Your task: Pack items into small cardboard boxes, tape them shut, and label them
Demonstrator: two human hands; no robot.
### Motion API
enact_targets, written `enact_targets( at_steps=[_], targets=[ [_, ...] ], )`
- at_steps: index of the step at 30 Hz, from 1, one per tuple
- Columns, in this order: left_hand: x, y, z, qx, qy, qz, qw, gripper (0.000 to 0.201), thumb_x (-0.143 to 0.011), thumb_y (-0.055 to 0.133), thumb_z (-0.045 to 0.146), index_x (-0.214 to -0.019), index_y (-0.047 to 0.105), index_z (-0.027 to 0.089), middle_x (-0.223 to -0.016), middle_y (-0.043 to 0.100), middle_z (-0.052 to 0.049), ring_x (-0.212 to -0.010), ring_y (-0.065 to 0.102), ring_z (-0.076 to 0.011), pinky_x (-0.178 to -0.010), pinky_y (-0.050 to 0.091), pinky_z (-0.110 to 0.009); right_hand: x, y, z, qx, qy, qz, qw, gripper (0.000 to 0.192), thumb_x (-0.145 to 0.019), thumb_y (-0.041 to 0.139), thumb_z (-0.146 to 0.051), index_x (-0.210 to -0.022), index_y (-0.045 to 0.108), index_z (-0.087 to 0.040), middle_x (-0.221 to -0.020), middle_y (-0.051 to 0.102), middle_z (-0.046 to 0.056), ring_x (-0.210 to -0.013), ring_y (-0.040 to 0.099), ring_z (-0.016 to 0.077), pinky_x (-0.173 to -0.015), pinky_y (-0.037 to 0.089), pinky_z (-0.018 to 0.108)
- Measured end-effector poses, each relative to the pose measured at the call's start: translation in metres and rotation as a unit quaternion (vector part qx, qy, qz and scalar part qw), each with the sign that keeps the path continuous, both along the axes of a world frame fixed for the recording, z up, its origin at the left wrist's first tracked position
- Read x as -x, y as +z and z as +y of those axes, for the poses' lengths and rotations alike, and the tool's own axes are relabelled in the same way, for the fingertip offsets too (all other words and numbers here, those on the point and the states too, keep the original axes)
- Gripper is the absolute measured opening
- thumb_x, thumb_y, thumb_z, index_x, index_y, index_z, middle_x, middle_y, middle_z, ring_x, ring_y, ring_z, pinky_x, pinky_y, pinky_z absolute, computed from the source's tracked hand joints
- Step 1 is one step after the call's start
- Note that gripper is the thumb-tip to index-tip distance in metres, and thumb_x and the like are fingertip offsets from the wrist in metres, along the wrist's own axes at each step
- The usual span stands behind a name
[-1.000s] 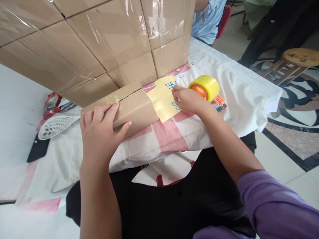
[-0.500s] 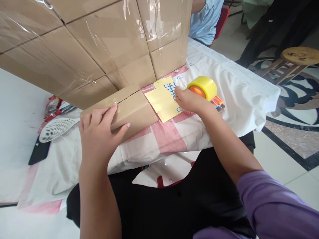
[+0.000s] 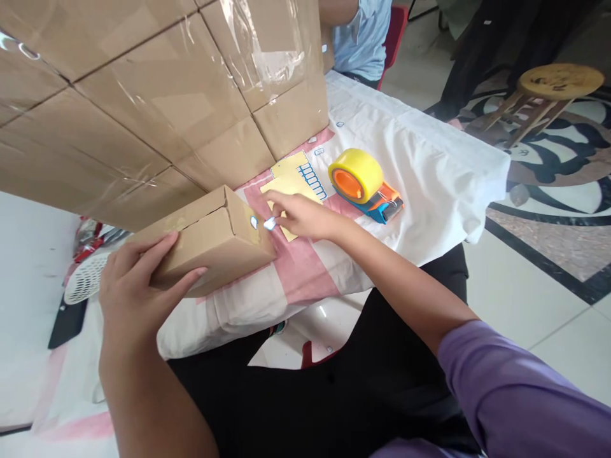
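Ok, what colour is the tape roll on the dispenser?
Yellow, around an orange core; the tape roll shows clearly in the head view, on the white cloth.

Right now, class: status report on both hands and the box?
Left hand steadies small box. Right hand pinches small sticker at box end. Tape dispenser apart.

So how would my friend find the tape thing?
Start at the big stack of boxes on the white cloth. Just right of it, past the yellow sticker sheet, stands the tape roll: the only round thing, yellow with an orange middle.
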State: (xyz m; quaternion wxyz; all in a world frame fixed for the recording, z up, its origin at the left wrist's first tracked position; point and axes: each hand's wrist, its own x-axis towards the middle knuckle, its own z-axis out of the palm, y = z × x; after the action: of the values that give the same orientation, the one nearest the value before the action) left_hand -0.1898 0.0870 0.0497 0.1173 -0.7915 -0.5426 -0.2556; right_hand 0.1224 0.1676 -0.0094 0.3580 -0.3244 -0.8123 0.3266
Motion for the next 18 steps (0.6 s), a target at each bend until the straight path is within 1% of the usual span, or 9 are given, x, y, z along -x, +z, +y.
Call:
enact_targets(
  at_steps=[3,5,7,9,11,15,18],
  targets=[
    [0.002,-0.002,0.001,-0.005,0.0,0.002,1.0,0.068,-0.081,0.077,0.044,-0.145,0.056,0.045,-0.128,0.065,-0.007,-0.12,0.061,-0.0351,-0.11,0.044,-0.052,0.02,-0.02,0.004,0.042,0.056,0.078,0.994,0.03,-0.087,0.055,-0.005,-0.115,0.057,-0.017,-0.081,0.066,-0.002,-0.074,0.06,0.0135,-0.07,0.041,0.024],
    [0.005,-0.005,0.005,-0.029,-0.013,0.003,1.0,0.067,-0.078,0.081,0.046,-0.142,0.061,0.039,-0.124,0.067,-0.009,-0.117,0.063,-0.0346,-0.108,0.046,-0.051,0.031,-0.031,0.007,0.107,0.079,0.136,0.982,0.029,-0.087,0.057,-0.005,-0.114,0.056,-0.016,-0.074,0.065,-0.004,-0.07,0.062,0.0127,-0.067,0.042,0.023],
    [0.008,-0.007,0.008,-0.053,-0.026,0.007,0.998,0.068,-0.075,0.084,0.047,-0.138,0.065,0.033,-0.12,0.069,-0.01,-0.113,0.065,-0.0338,-0.105,0.047,-0.05,0.038,-0.036,0.01,0.186,0.095,0.191,0.959,0.028,-0.088,0.058,-0.005,-0.113,0.053,-0.016,-0.069,0.064,-0.005,-0.067,0.064,0.0125,-0.065,0.045,0.021],
    [0.009,-0.009,0.011,-0.06,-0.028,0.011,0.998,0.067,-0.074,0.085,0.046,-0.136,0.067,0.028,-0.121,0.07,-0.012,-0.112,0.065,-0.0332,-0.105,0.048,-0.049,0.041,-0.036,0.011,0.242,0.098,0.233,0.937,0.024,-0.089,0.057,-0.005,-0.108,0.052,-0.016,-0.069,0.065,-0.004,-0.064,0.065,0.0118,-0.062,0.046,0.02],
    [0.009,-0.01,0.012,-0.063,-0.029,0.014,0.997,0.067,-0.074,0.085,0.047,-0.136,0.067,0.026,-0.121,0.07,-0.013,-0.111,0.065,-0.0328,-0.105,0.048,-0.048,0.043,-0.031,0.011,0.266,0.088,0.251,0.927,0.021,-0.089,0.057,-0.003,-0.105,0.052,-0.016,-0.067,0.065,-0.005,-0.06,0.063,0.0101,-0.057,0.045,0.017],
    [0.007,-0.009,0.012,-0.066,-0.024,0.021,0.997,0.066,-0.075,0.084,0.048,-0.135,0.067,0.025,-0.121,0.07,-0.013,-0.111,0.065,-0.0325,-0.104,0.049,-0.048,0.043,-0.021,0.013,0.281,0.057,0.244,0.926,0.018,-0.089,0.058,-0.003,-0.1,0.052,-0.016,-0.066,0.064,-0.005,-0.054,0.059,0.0084,-0.047,0.04,0.013],
    [0.005,-0.009,0.011,-0.067,-0.015,0.024,0.997,0.066,-0.076,0.083,0.049,-0.135,0.067,0.026,-0.121,0.07,-0.012,-0.112,0.065,-0.0325,-0.104,0.049,-0.048,0.043,-0.017,0.013,0.285,0.051,0.239,0.927,0.017,-0.089,0.058,-0.001,-0.093,0.052,-0.016,-0.064,0.062,-0.005,-0.052,0.057,0.0074,-0.045,0.039,0.013]
  ],
)
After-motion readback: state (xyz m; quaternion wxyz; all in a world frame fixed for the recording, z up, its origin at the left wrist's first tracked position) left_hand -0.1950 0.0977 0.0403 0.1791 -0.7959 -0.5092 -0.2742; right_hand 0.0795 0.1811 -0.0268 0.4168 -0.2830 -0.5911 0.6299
